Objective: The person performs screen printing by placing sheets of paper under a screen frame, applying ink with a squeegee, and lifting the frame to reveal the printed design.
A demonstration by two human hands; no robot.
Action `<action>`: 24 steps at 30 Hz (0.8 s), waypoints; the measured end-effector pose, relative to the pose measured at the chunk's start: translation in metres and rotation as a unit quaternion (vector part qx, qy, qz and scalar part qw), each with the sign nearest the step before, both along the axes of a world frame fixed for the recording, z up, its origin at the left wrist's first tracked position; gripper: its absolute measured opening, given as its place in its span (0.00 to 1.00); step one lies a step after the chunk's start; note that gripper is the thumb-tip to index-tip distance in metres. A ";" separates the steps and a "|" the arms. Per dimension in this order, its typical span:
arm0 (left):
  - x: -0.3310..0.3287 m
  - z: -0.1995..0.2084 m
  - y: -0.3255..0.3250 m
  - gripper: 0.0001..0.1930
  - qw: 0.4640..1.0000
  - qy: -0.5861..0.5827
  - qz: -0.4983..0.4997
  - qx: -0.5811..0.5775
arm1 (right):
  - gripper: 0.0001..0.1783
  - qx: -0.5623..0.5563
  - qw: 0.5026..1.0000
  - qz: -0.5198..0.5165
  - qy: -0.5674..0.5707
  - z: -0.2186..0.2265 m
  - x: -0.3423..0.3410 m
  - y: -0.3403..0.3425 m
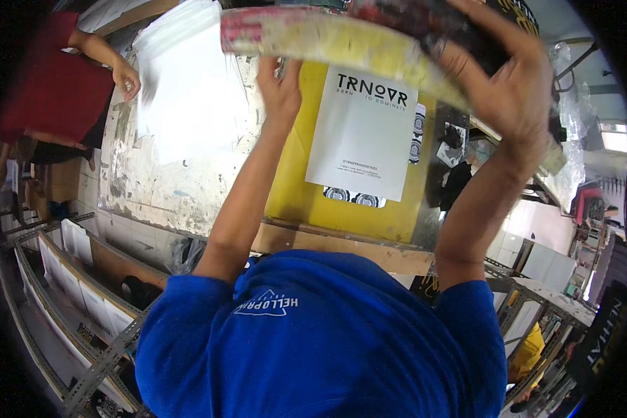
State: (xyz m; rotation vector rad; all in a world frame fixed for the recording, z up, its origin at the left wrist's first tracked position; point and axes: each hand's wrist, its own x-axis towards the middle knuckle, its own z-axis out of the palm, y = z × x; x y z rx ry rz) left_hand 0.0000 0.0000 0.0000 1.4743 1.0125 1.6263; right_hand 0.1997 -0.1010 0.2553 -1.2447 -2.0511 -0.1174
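Note:
A raised, ink-stained screen printing frame [327, 42], yellowish with red smears at its left end, spans the top of the view, blurred by motion. My right hand [512, 83] is closed around its right part, thumb over the near side, beside a dark, red-black thing [460, 28] I cannot make out. My left hand [280, 94] is up at the frame's lower edge, its fingers mostly hidden there; whether it grips the frame I cannot tell. Below the frame, a white sheet [359, 143] with black print lies on a yellow board [292, 188], over black-and-white patterned pieces [355, 198].
Left of the board, a stack of white sheets [188, 90] lies on a stained table [160, 202]. Another person in a dark red shirt [49, 90] stands there, one hand near the stack. Metal-framed shelving [104, 355] stands lower left, with more racks [529, 299] at lower right.

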 end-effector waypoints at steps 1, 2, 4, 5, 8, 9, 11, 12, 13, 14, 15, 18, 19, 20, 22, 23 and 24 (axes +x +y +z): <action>0.005 -0.019 0.022 0.16 0.993 0.063 -0.023 -0.096 | 0.27 -0.038 0.999 -0.016 0.023 0.007 0.002 0.003; 0.005 -0.057 0.049 0.16 0.992 0.102 -0.026 -0.072 | 0.27 -0.075 0.996 -0.023 0.047 0.015 0.001 0.008; 0.044 -0.104 0.077 0.20 0.969 0.243 0.004 -0.052 | 0.27 -0.060 0.996 -0.038 0.055 0.016 -0.004 0.015; 0.043 -0.121 0.085 0.21 0.935 0.351 0.040 -0.023 | 0.27 -0.072 0.994 -0.042 0.067 0.020 -0.003 0.018; 0.068 -0.124 0.090 0.18 0.853 0.515 0.082 -0.012 | 0.26 -0.052 0.995 -0.032 0.081 0.015 0.016 0.026; 0.072 -0.125 0.091 0.16 0.853 0.516 0.076 -0.009 | 0.27 -0.040 0.996 -0.032 0.077 0.014 0.014 0.025; 0.075 -0.127 0.093 0.13 0.851 0.521 0.068 -0.005 | 0.29 -0.014 0.997 -0.029 0.065 0.014 0.011 0.024; 0.072 -0.135 0.096 0.11 0.872 0.487 0.056 -0.007 | 0.30 -0.047 0.989 0.024 0.136 0.020 0.017 0.025; 0.070 -0.143 0.100 0.10 0.891 0.451 0.047 -0.005 | 0.30 -0.029 0.990 0.042 0.133 0.019 0.019 0.027; 0.066 -0.149 0.105 0.09 0.909 0.416 0.040 -0.004 | 0.30 -0.012 0.990 0.061 0.130 0.018 0.022 0.030; 0.072 -0.144 0.103 0.09 0.918 0.390 0.034 -0.053 | 0.29 0.053 0.997 0.034 0.054 0.002 0.026 0.038; 0.076 -0.104 0.084 0.07 0.930 0.336 0.017 -0.150 | 0.29 -0.004 0.990 0.058 0.129 0.006 0.037 0.038; 0.068 -0.095 0.080 0.07 0.937 0.317 0.028 -0.145 | 0.29 -0.023 0.989 0.045 0.138 0.009 0.032 0.036; 0.059 -0.087 0.074 0.07 0.943 0.298 0.039 -0.139 | 0.28 -0.041 0.988 0.032 0.146 0.011 0.027 0.033; 0.040 -0.078 0.069 0.06 0.955 0.257 0.064 -0.131 | 0.28 0.007 0.997 -0.043 0.064 0.010 0.011 0.031; 0.025 -0.074 0.068 0.06 0.960 0.235 0.079 -0.130 | 0.28 0.026 0.997 -0.059 0.041 0.008 0.008 0.032; 0.008 -0.070 0.068 0.05 0.965 0.212 0.092 -0.125 | 0.28 0.040 0.997 -0.035 0.053 0.002 0.018 0.034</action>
